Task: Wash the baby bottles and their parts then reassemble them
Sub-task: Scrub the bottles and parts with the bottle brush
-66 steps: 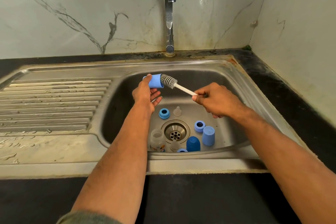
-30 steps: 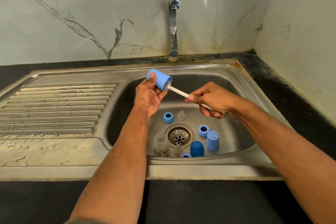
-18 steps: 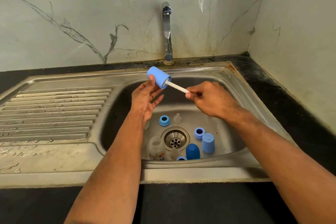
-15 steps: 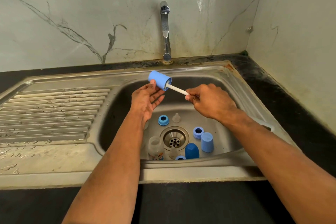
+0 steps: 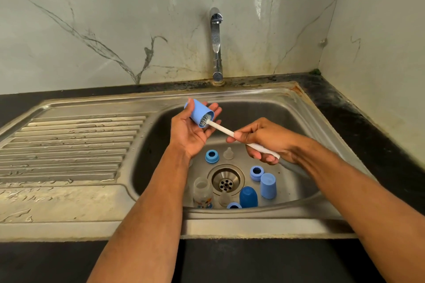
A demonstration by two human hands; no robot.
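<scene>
Scrubbing inside of light blue cap [image 5: 198, 114] with bottle brush [image 5: 226, 131], over steel sink [image 5: 305, 108].

Advised for this step, by judgement: keep cap mouth tilted toward brush, rotate cap in palm while twisting handle, push bristles to closed end, rinse after. Sink below both hands: brushed stainless, dull and water-marked, ribbed drainer off to left of left hand [image 5: 192, 132]. Left hand: palm up, fingers loosely curled around cap, cradling it. Right hand [image 5: 264, 139]: closed around thin white plastic handle, bristle head sunk in cap mouth. Beneath hands, round perforated drain [image 5: 225, 179]; clear bottle [image 5: 202, 193] near it under left forearm, printed label; smooth dark blue domed cap [image 5: 248, 196] and second light blue cap [image 5: 268, 185] under right wrist; two blue collar rings [image 5: 211, 156] [image 5: 256, 172]; small translucent teat [image 5: 228, 153].
</scene>
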